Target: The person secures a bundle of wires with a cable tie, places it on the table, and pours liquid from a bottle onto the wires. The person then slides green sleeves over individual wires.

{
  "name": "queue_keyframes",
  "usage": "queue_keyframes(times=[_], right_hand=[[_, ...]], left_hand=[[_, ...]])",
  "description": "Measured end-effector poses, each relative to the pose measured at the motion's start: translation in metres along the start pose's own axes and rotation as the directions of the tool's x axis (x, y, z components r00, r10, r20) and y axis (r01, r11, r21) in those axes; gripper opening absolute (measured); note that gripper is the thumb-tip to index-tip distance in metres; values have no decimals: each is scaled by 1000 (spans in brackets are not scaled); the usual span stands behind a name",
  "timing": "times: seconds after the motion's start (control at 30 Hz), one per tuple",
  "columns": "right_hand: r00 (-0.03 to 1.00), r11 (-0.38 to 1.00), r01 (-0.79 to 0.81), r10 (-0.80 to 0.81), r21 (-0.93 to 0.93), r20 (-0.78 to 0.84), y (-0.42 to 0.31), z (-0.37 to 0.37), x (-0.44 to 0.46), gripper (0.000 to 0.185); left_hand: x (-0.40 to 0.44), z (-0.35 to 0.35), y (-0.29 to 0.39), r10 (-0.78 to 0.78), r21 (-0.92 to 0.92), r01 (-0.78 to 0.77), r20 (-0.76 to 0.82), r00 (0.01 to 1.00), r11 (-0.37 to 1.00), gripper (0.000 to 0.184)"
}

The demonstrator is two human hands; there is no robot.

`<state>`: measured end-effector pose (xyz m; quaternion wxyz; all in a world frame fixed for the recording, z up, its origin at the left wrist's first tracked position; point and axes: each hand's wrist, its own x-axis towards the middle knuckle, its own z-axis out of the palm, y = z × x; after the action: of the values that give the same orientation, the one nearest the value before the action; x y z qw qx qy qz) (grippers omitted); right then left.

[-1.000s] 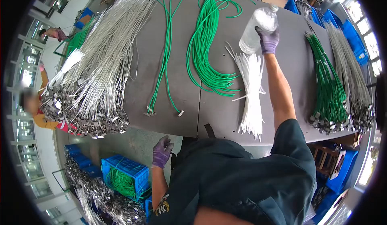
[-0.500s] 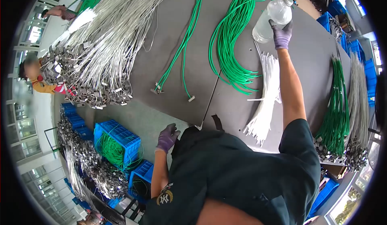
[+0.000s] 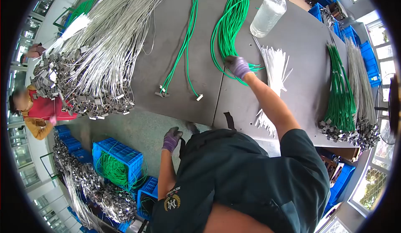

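My right hand (image 3: 237, 66), in a purple and grey glove, is over the lower end of the green cable bundle (image 3: 227, 34), fingers curled toward it; whether it grips any cable is hidden. A clear bottle (image 3: 268, 15) stands on the grey table beyond that hand. Just right of my right wrist lies a bundle of white ties (image 3: 274, 68). My left hand (image 3: 171, 139), also gloved, hangs off the table's near edge, fingers partly bent and apart, holding nothing. A few separate green cables (image 3: 184, 49) with connectors lie left of the green bundle.
A large pile of silvery cables (image 3: 112, 45) covers the table's left part. Tied green cables (image 3: 340, 95) and grey cables (image 3: 362, 82) lie at the right. Below left are a blue crate (image 3: 133, 162) and more cables. A co-worker (image 3: 39, 112) is at the far left.
My right hand has let go of the bottle and moved down and left to the green bundle. The bottle now stands on its own. My left hand has stayed low beside my body.
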<state>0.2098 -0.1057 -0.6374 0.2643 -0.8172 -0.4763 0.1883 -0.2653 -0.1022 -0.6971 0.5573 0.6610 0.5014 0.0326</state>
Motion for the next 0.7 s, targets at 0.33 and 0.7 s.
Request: queue_keyframes(times=[0.33, 0.7], right_hand=[[959, 891, -226, 275, -394, 70, -43, 43, 42, 17], [965, 837, -213, 260, -503, 25, -62, 52, 36, 17]], left_hand=[[-114, -15, -232, -626, -330, 586, -19, 780, 740, 25], [-99, -62, -265, -507, -418, 446, -41, 861, 791, 24]])
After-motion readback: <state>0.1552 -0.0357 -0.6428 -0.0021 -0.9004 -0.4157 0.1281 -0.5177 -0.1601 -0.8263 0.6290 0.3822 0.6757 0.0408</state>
